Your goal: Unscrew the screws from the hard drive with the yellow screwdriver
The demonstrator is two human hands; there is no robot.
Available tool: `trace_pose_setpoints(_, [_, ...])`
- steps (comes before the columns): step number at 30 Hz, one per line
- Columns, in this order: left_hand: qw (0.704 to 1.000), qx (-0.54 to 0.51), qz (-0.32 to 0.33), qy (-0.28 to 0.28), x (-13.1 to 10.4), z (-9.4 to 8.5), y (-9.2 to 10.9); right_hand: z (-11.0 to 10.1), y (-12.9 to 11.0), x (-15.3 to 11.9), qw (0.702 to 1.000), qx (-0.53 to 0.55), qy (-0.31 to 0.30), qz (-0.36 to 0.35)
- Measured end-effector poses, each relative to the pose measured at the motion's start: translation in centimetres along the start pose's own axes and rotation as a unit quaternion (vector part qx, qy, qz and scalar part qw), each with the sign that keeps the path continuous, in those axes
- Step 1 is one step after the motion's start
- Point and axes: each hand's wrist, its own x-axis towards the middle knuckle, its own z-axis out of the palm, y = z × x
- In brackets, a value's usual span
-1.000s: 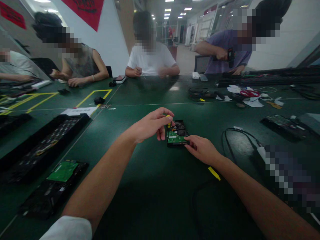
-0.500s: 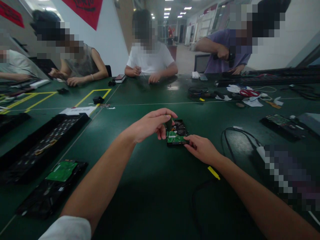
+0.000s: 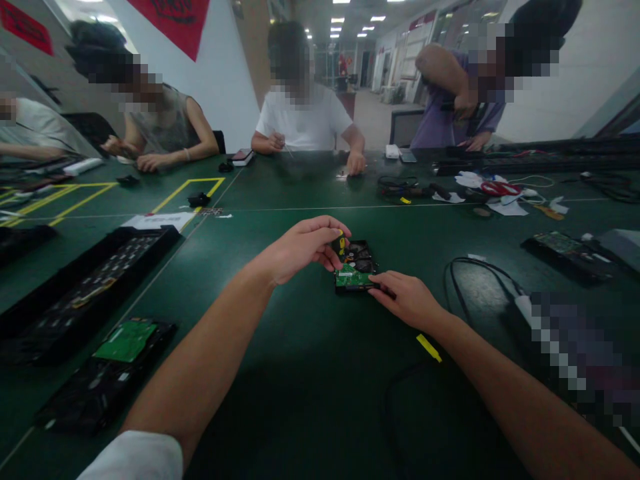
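Observation:
A hard drive (image 3: 361, 275) with a green circuit board facing up lies on the table in front of me. My left hand (image 3: 305, 250) is closed around the short black-and-yellow handle of a screwdriver (image 3: 342, 244), held upright over the drive's left side. The screwdriver's tip is too small to make out. At the drive's near right corner, the fingers and thumb of my right hand (image 3: 407, 297) grip its edge.
On the left are a long black tray (image 3: 90, 283) and a black unit with a green board (image 3: 107, 373). Cables (image 3: 463, 293), a yellow tag (image 3: 429, 348) and another board unit (image 3: 567, 253) lie right. Several people sit or stand across the table.
The screwdriver handle has turned, showing more yellow, and my left fingers have shifted around it. My right hand stays at the drive. Across the table, one person's hand moved right; another's arm rose.

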Motion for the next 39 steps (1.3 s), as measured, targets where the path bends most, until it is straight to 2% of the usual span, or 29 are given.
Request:
trace_pose_setpoints(6, [0.998, 0.06, 0.016, -0.015, -0.17, 0.18, 0.08, 0.05, -0.17, 0.1, 1.0, 0.002, -0.003, 0.011])
trace_pose_setpoints(14, [0.997, 0.071, 0.025, -0.023, -0.26, 0.14, 0.17, 0.14, -0.11, 0.18, 0.998, 0.015, -0.02, 0.052])
trace_pose_setpoints(22, [0.993, 0.11, 0.024, -0.021, -0.47, 0.09, 0.42, 0.16, -0.18, 0.21, 0.998, 0.025, -0.019, 0.056])
trace_pose_setpoints(39, [0.999, 0.05, 0.0, 0.0, -0.53, 0.28, 0.52, 0.0, -0.17, 0.21, 0.997, 0.047, -0.022, 0.059])
